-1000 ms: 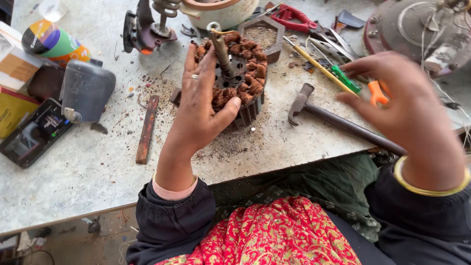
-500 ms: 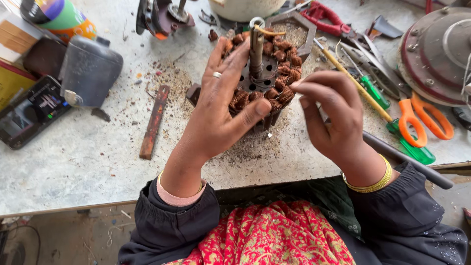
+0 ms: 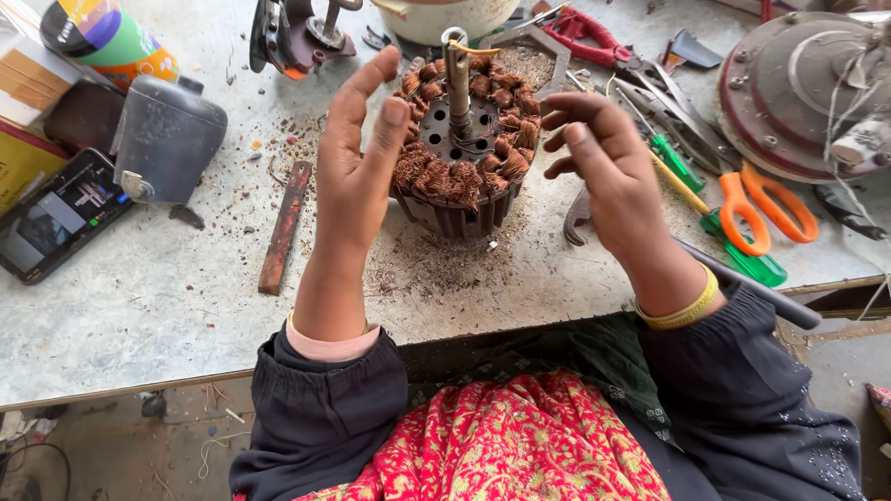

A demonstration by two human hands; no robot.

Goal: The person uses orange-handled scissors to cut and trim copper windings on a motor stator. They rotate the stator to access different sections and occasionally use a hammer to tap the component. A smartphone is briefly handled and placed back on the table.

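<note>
A motor stator (image 3: 461, 199) with copper windings and an upright steel shaft (image 3: 457, 79) stands on the grey workbench (image 3: 130, 315), ringed by copper and dirt crumbs. My left hand (image 3: 357, 162) is flat with straight fingers, its palm against the stator's left side. At the stator's right side my right hand (image 3: 603, 176) hovers with its fingers half curled and apart. I see nothing held in either hand. A yellow bangle sits on my right wrist.
Right of the stator lie a hammer (image 3: 742, 283), orange-handled scissors (image 3: 766, 209), a green screwdriver (image 3: 677, 165), red pliers (image 3: 585, 32) and a round metal motor cover (image 3: 803, 88). On the left are a rusty flat bar (image 3: 283, 227), a grey container (image 3: 167, 139) and a phone (image 3: 56, 213).
My right hand came in from the scissors at the far right to the stator's right side. My left hand lifted off the windings and now stands straight against the left side.
</note>
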